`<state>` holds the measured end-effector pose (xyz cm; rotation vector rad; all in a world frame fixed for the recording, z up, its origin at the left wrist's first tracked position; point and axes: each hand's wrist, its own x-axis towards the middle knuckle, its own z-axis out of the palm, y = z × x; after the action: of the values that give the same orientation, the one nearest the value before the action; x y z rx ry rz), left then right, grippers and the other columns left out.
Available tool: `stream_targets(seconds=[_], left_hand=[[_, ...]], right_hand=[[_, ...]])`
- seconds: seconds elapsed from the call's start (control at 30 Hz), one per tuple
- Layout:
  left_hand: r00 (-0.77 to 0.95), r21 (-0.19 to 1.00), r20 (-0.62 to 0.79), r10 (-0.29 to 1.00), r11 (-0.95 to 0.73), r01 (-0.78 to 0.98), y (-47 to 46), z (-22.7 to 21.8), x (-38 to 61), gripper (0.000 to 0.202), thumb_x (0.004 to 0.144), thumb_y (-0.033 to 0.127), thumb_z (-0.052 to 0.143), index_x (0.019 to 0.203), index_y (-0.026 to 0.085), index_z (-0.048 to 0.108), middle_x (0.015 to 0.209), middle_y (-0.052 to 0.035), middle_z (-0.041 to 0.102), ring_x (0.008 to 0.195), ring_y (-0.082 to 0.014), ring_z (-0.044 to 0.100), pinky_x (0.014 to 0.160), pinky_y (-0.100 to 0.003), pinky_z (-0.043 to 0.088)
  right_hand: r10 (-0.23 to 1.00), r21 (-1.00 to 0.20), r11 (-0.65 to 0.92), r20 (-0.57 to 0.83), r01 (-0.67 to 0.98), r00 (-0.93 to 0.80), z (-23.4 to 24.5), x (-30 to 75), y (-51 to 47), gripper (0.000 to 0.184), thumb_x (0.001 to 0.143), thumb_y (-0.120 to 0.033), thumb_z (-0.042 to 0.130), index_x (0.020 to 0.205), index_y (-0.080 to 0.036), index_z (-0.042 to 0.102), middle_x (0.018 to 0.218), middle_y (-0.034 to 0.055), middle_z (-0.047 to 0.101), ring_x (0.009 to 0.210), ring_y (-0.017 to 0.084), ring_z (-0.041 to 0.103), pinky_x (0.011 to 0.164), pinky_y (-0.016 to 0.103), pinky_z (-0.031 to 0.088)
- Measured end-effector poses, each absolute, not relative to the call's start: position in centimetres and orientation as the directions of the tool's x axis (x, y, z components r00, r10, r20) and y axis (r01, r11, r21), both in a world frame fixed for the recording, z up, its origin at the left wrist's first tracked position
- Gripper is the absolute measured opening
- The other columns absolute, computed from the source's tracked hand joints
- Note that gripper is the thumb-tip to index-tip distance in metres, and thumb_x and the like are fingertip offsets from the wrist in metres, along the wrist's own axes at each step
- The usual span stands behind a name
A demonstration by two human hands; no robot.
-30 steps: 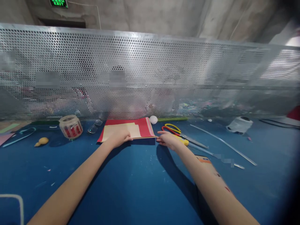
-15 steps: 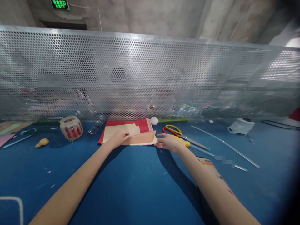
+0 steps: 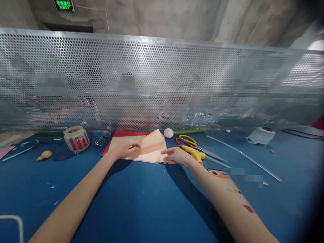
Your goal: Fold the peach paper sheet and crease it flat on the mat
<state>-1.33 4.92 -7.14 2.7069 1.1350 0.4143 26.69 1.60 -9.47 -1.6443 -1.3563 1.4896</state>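
A stack of coloured paper lies on the blue table by the mesh screen, a red sheet at the bottom and tan sheets on top. My left hand presses flat on the tan paper at the stack's left half. My right hand pinches the near right corner of a tan sheet and holds that side lifted and tilted up off the stack.
Scissors with yellow and red handles lie right of the paper, with a white ball behind. A clear jar, glasses and a yellow piece sit to the left. A patterned phone lies under my right forearm. The perforated metal screen closes the far edge.
My right hand took the stack's right corner and raised a tan sheet, which now stands tilted higher. The left hand stayed pressed on the paper.
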Motion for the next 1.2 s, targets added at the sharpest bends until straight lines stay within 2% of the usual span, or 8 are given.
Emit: stream_targets(seconds=[0.17, 0.3, 0.57, 0.73, 1.03, 1.2], left_hand=[[0.722, 0.206, 0.112, 0.683, -0.727, 0.655, 4.5, -7.8, -0.4, 0.029, 0.098, 0.033, 0.063, 0.122, 0.017, 0.060, 0.123, -0.0089, 0.061, 0.102, -0.0242, 0.064, 0.086, -0.044, 0.055], [0.715, 0.181, 0.107, 0.691, -0.720, 0.669, 4.3, -8.5, 0.1, 0.029, 0.098, 0.034, 0.063, 0.122, 0.017, 0.059, 0.122, -0.0089, 0.061, 0.101, -0.0240, 0.065, 0.085, -0.044, 0.055], [0.645, 0.209, 0.158, 0.748, -0.664, 0.718, 4.6, -8.6, 0.2, 0.028, 0.099, 0.033, 0.062, 0.123, 0.018, 0.060, 0.123, -0.0089, 0.061, 0.101, -0.0235, 0.065, 0.085, -0.043, 0.056], [0.634, 0.249, 0.127, 0.763, -0.643, 0.725, 4.9, -8.4, 0.1, 0.029, 0.099, 0.033, 0.063, 0.122, 0.017, 0.059, 0.122, -0.0086, 0.061, 0.100, -0.0236, 0.065, 0.084, -0.043, 0.056], [0.630, 0.259, 0.079, 0.773, -0.626, 0.736, 4.2, -8.1, 0.7, 0.028, 0.099, 0.033, 0.063, 0.122, 0.018, 0.060, 0.123, -0.0085, 0.061, 0.101, -0.0240, 0.065, 0.085, -0.043, 0.055], [0.617, 0.252, 0.079, 0.783, -0.615, 0.748, 4.1, -8.2, 1.2, 0.028, 0.099, 0.034, 0.063, 0.121, 0.018, 0.060, 0.122, -0.0083, 0.061, 0.100, -0.0240, 0.065, 0.085, -0.043, 0.056]], right_hand=[[0.939, -0.881, -0.295, -0.340, 0.370, -0.060, -10.6, 26.3, 2.0, 0.032, 0.097, -0.032, 0.063, 0.125, -0.018, 0.059, 0.125, 0.0088, 0.062, 0.103, 0.024, 0.065, 0.085, 0.044, 0.056], [0.956, -0.884, -0.268, -0.294, 0.383, -0.011, -11.1, 25.8, 2.2, 0.032, 0.097, -0.032, 0.063, 0.125, -0.018, 0.059, 0.126, 0.0086, 0.061, 0.103, 0.024, 0.065, 0.085, 0.044, 0.056], [0.959, -0.913, -0.268, -0.283, 0.308, -0.005, -10.6, 26.3, 2.3, 0.033, 0.097, -0.032, 0.062, 0.126, -0.018, 0.058, 0.125, 0.0089, 0.061, 0.103, 0.024, 0.065, 0.085, 0.044, 0.056], [0.954, -0.912, -0.282, -0.300, 0.299, -0.017, -10.4, 26.5, 1.9, 0.032, 0.097, -0.033, 0.062, 0.125, -0.018, 0.059, 0.125, 0.0089, 0.061, 0.103, 0.024, 0.065, 0.085, 0.044, 0.056], [0.964, -0.892, -0.262, -0.261, 0.369, 0.053, -10.8, 25.2, 2.1, 0.033, 0.097, -0.032, 0.062, 0.127, -0.018, 0.058, 0.125, 0.0091, 0.061, 0.102, 0.024, 0.065, 0.085, 0.044, 0.056], [0.981, -0.866, -0.182, -0.190, 0.465, 0.031, -10.9, 25.5, 2.1, 0.031, 0.097, -0.033, 0.062, 0.125, -0.018, 0.059, 0.124, 0.0090, 0.062, 0.101, 0.023, 0.065, 0.084, 0.043, 0.056]])
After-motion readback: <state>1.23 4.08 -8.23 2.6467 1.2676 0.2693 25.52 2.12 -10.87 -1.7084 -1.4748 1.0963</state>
